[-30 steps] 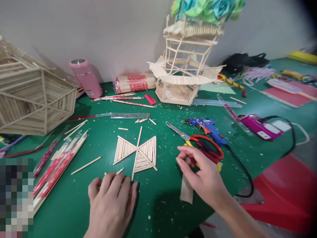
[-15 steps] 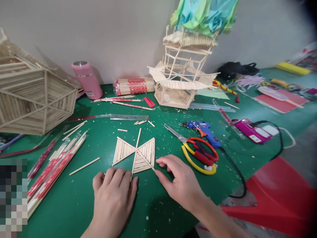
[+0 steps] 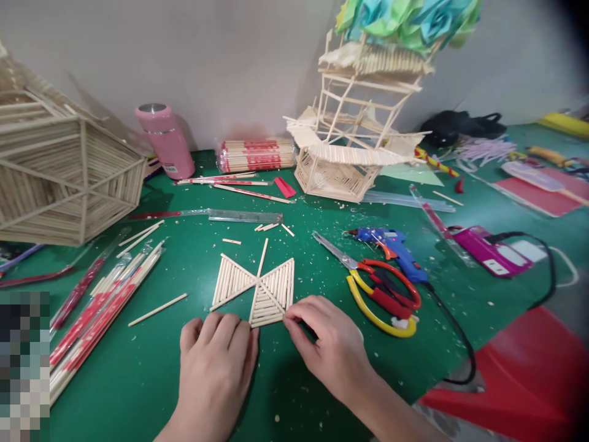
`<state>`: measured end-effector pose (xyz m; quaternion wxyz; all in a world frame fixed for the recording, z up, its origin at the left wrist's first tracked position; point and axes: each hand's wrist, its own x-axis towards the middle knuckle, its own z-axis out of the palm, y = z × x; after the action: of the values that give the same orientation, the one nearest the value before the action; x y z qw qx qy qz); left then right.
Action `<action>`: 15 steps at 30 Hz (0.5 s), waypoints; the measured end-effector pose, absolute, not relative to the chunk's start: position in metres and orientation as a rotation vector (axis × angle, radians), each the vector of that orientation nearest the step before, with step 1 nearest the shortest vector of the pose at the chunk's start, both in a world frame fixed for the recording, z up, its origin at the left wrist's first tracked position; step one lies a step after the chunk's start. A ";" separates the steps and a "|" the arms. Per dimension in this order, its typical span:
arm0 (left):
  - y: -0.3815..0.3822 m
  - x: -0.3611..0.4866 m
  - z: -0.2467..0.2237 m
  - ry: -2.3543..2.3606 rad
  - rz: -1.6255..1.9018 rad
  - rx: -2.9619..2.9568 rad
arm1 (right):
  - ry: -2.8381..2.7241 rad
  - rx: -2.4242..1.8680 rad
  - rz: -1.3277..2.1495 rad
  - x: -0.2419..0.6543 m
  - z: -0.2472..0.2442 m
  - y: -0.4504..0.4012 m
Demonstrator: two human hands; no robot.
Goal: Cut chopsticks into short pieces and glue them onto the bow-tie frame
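Against a plain grey wall from where I stand, the green counter (image 3: 151, 374) is littered with pale crumbs and offcuts. Nearest the person, flat on it, lies a small spoked panel of pale wooden sticks (image 3: 258, 281). Taking its hub as the clock's centre, slats fill the wedges at three, five and nine; those at one, seven and eleven are open.

The right hand (image 3: 330, 341) has thumb and forefinger together, apparently pinched on the spoke end near five o'clock. The left hand (image 3: 214, 368) rests at seven, fingers bunched and tips hidden, so I can't tell whether it grips anything.

I'd say a light pinch suits so thin a stick, pressing down rather than sideways, with the hub kept flat. The red-and-yellow-handled scissors (image 3: 381, 288) lie at three, the blue glue gun (image 3: 391, 247) just above, tidily clear of the panel.
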<state>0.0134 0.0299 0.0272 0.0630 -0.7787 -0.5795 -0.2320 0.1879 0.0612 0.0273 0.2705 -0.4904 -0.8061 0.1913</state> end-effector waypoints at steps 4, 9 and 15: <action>0.031 0.011 0.023 -1.730 -0.668 -2.384 | -2.183 -1.343 0.508 0.188 0.027 0.061; 0.030 0.010 0.022 -1.709 -0.645 -2.395 | -2.220 -1.358 0.509 0.187 0.029 0.060; 0.031 0.011 0.024 -1.689 -0.631 -2.392 | -2.222 -1.361 0.503 0.188 0.030 0.060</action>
<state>0.0109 0.0310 0.0235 0.0730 -0.7965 -0.5623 -0.2099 0.1876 0.0596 0.0299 0.2416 -0.4978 -0.8124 0.1839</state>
